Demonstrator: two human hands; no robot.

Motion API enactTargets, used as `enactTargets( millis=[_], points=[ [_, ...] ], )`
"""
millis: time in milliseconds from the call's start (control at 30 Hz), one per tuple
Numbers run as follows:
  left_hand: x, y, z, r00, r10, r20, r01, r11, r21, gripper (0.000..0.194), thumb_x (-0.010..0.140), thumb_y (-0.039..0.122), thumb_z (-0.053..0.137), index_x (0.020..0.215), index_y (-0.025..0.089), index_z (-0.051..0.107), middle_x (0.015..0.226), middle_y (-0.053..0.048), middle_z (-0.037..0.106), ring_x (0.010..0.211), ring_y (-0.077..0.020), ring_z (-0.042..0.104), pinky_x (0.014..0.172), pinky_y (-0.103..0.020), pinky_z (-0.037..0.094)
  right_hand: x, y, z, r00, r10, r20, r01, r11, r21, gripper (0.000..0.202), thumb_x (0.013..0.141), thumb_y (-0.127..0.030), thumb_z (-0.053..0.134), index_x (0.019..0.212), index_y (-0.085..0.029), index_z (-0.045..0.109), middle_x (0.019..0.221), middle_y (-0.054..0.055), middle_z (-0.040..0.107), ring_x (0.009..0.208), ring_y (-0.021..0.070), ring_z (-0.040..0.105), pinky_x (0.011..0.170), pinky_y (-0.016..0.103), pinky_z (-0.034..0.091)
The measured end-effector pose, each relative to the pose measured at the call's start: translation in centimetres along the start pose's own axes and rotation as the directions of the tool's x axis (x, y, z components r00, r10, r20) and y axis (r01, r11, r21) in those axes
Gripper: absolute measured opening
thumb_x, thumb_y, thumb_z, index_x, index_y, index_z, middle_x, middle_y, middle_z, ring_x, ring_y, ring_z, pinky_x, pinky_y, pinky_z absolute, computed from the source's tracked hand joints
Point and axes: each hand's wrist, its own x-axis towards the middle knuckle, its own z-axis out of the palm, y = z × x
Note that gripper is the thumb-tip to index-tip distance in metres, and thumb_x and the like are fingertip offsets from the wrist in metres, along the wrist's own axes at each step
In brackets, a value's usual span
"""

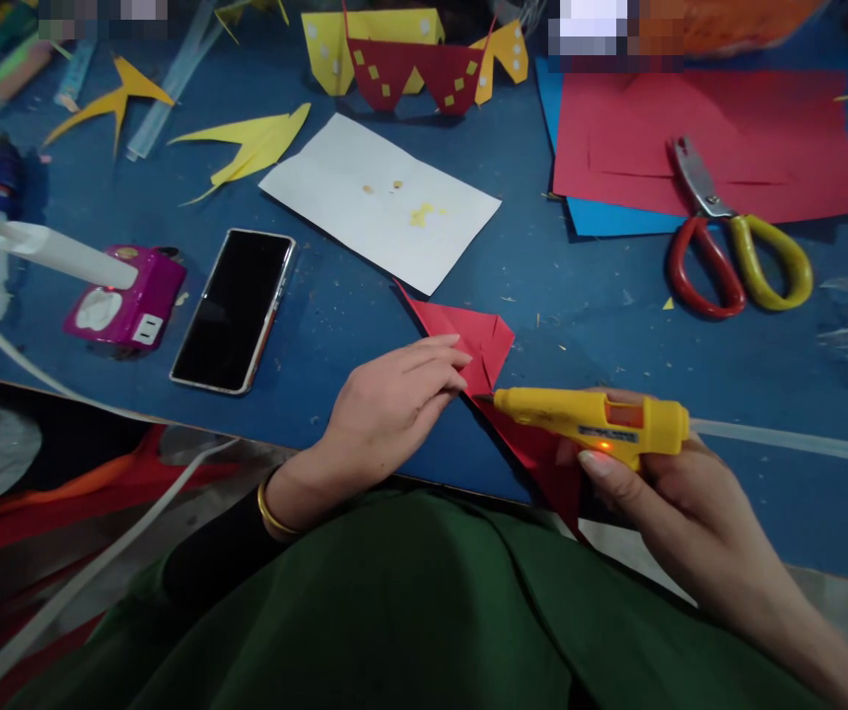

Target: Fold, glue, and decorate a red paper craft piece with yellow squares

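Observation:
My right hand (682, 493) is wrapped round a yellow hot glue gun (579, 409), its small orange light lit. A clear glue stick (794, 441) sticks out of its back end. The gun's tip points left and meets a cut, folded piece of red paper (487, 340) at the table's front edge. My left hand (394, 399) lies on that red paper, fingers stretched out and resting on its left side. Part of the paper runs beneath the glue gun and hangs over the edge.
White paper (380, 202) with yellow spots lies ahead. Scissors (716, 217) rest partly on red sheets (690, 138) at right. To the left are a phone (236, 311), a purple power socket (128, 296) with a white plug, and yellow paper cutouts (253, 148). Decorated paper strips (416, 74) stand behind.

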Motion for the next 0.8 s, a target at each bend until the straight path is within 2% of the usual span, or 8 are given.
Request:
enactTargets(
  millis=[300, 433, 600, 800],
  points=[
    [0.04, 0.03, 0.01, 1.000, 0.008, -0.008, -0.008, 1.000, -0.006, 0.017, 0.093, 0.005, 0.057, 0.093, 0.017, 0.069, 0.113, -0.005, 0.077, 0.121, -0.0198, 0.067, 0.104, -0.035, 0.055, 0.04, 0.21, 0.33, 1.000, -0.028, -0.009, 0.027, 0.999, -0.026, 0.040, 0.092, -0.054, 0.054, 0.086, -0.024, 0.079, 0.096, 0.009, 0.079, 0.073, 0.0259, 0.073, 0.072, 0.042, 0.062],
    [0.06, 0.04, -0.02, 1.000, 0.007, -0.002, -0.007, 1.000, -0.003, 0.016, 0.092, 0.005, 0.058, 0.093, 0.016, 0.069, 0.113, -0.006, 0.077, 0.121, -0.0196, 0.067, 0.105, -0.034, 0.055, 0.04, 0.21, 0.37, 0.999, -0.050, -0.020, 0.049, 0.998, -0.026, 0.040, 0.093, -0.053, 0.053, 0.086, -0.024, 0.079, 0.101, 0.008, 0.079, 0.072, 0.0245, 0.073, 0.064, 0.037, 0.061],
    [0.00, 0.00, -0.05, 1.000, 0.004, -0.003, -0.004, 1.000, -0.002, 0.016, 0.091, 0.004, 0.059, 0.093, 0.016, 0.069, 0.113, -0.006, 0.077, 0.121, -0.0198, 0.067, 0.105, -0.033, 0.054, -0.16, 0.25, 0.23, 0.999, -0.044, -0.014, 0.043, 0.998, -0.040, 0.045, 0.093, -0.055, 0.053, 0.070, -0.023, 0.075, 0.085, 0.007, 0.079, 0.066, 0.0228, 0.071, 0.055, 0.032, 0.056],
    [0.07, 0.04, -0.04, 1.000, 0.009, -0.007, -0.009, 1.000, 0.006, 0.016, 0.092, 0.004, 0.059, 0.092, 0.016, 0.069, 0.112, -0.005, 0.077, 0.120, -0.0193, 0.068, 0.105, -0.033, 0.055, -0.12, 0.06, 0.29, 0.997, -0.069, -0.031, 0.067, 0.996, -0.051, 0.042, 0.093, -0.051, 0.054, 0.068, -0.023, 0.073, 0.073, 0.005, 0.076, 0.060, 0.0202, 0.068, 0.053, 0.029, 0.054]
  ],
)
